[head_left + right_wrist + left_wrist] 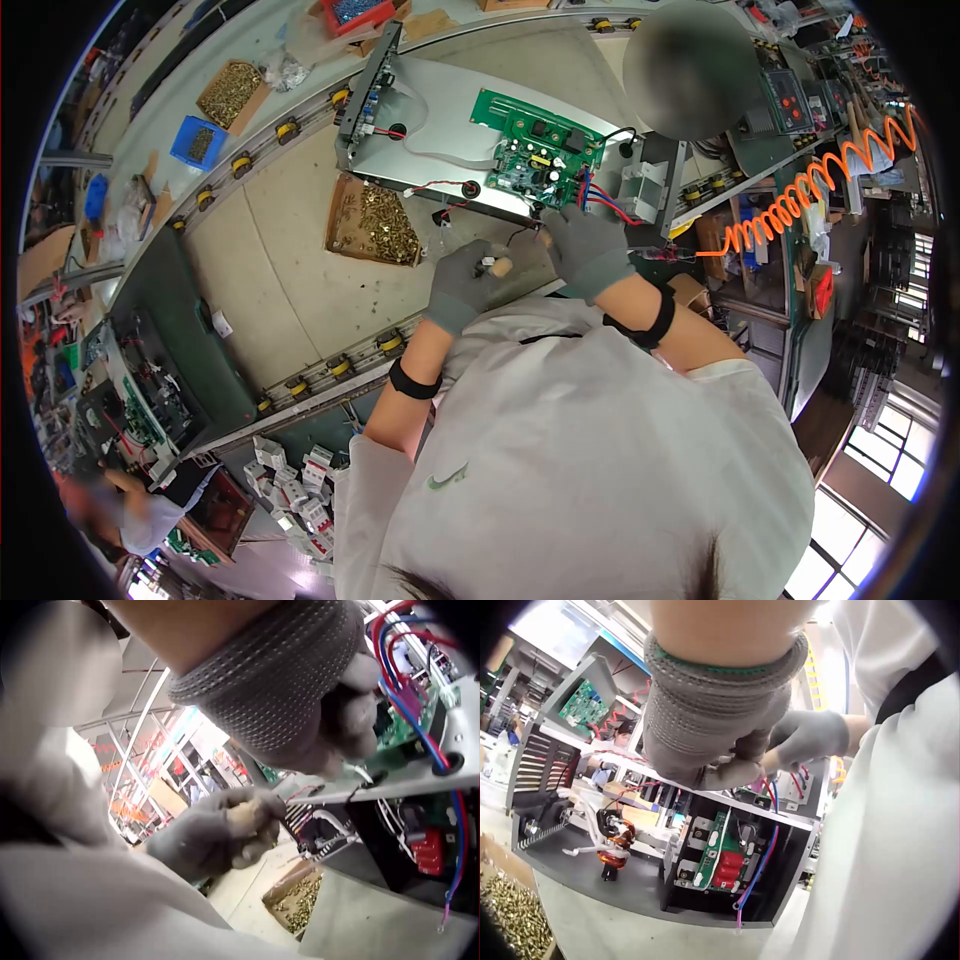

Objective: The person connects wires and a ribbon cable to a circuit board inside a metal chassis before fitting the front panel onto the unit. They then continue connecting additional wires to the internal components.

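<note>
A metal equipment chassis (440,135) lies on the bench with a green circuit board (545,150) on its top panel. My left hand (465,285), in a grey glove with bare fingertips, is just off the chassis's near edge. Its fingers are curled, with a small white piece (488,262) at the fingertips, mostly hidden. My gloved right hand (588,250) is at the near edge by the red and blue wires (606,200), its fingers bent to pinch a thin dark wire (518,235). Inside the chassis shows a copper-wound coil (615,847).
A cardboard box of brass fasteners (375,222) stands left of the chassis. An orange coiled hose (800,190) hangs at right. Beyond the roller rail are a blue bin (198,142) and another box of brass parts (232,92). White breakers (295,490) are piled below left.
</note>
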Action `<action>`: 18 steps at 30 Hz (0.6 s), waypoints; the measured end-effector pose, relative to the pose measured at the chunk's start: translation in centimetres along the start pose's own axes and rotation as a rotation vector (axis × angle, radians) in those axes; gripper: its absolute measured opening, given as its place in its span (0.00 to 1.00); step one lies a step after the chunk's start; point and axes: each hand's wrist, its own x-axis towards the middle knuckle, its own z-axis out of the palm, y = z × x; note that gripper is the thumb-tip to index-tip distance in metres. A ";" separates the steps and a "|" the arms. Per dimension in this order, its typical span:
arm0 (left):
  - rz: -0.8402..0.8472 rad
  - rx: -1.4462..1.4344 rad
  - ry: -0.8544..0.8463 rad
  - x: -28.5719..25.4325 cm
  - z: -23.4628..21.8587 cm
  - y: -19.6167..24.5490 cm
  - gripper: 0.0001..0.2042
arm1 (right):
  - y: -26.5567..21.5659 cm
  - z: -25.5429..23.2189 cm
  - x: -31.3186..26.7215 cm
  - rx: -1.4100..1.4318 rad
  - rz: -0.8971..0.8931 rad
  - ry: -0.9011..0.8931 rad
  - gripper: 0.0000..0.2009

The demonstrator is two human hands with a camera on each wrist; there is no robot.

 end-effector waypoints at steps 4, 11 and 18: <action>0.044 0.109 -0.112 -0.1 -0.2 1.5 0.12 | -1.9 2.2 2.1 -0.006 0.222 -0.257 0.16; 0.005 -0.038 -0.101 -0.1 0.1 -0.1 0.12 | -0.5 4.4 1.9 0.120 0.129 0.021 0.13; 0.075 0.026 0.224 0.8 -0.8 0.8 0.12 | -0.7 2.9 1.7 0.178 -0.027 0.148 0.10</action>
